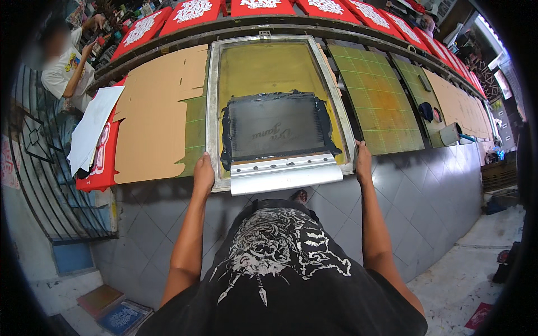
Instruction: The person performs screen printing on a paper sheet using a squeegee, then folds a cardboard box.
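Before me lies a silk-screen frame with a pale metal rim and a yellow-green mesh. Dark ink borders a grey area of the mesh that carries faint script lettering. Across the frame's near end rests a wide metal squeegee, touched by neither hand. My left hand is closed around the frame's near left edge. At the near right edge, my right hand grips the rim, its fingers partly hidden.
Cardboard sheets cover the bench on the left; a green gridded board lies to the right. A grey cup stands farther right. Red printed shirts line the far rack. Another person stands at far left.
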Tool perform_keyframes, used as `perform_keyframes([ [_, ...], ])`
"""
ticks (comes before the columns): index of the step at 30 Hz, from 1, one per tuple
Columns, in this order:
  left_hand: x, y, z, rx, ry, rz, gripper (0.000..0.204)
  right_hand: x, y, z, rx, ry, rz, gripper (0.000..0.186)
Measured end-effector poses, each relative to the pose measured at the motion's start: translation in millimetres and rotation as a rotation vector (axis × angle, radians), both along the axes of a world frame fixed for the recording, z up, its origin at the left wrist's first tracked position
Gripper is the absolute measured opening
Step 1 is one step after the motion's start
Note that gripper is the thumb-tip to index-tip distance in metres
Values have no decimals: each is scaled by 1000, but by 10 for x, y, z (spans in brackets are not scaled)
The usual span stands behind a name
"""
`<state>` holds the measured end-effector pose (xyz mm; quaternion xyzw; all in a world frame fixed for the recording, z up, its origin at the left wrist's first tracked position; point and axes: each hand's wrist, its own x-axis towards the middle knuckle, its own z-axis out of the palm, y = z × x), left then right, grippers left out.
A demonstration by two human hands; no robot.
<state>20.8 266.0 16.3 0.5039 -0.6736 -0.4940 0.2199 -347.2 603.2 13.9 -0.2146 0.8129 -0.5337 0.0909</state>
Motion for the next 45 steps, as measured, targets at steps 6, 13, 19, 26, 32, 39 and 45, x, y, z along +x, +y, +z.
perform_keyframes([
  [6,-124,-45,-21,4,52,-37,52,-136,-5,-97,0,-5,-34,62],
  [13,-232,-7,21,12,57,-25,51,-235,-15,-197,8,-10,-26,62],
  [19,-241,-119,-212,-47,11,-33,50,-207,-73,-132,-40,-73,-57,63],
  [26,-311,-111,-393,-182,-119,-18,48,-259,-139,-247,38,-9,-144,66],
  [32,-326,-64,-389,-198,-142,7,48,-163,-191,-43,122,8,-101,63],
  [39,85,146,-126,574,325,74,53,-55,81,204,143,135,-23,44],
  [45,-47,484,-462,207,391,261,45,717,37,767,322,630,571,58],
])
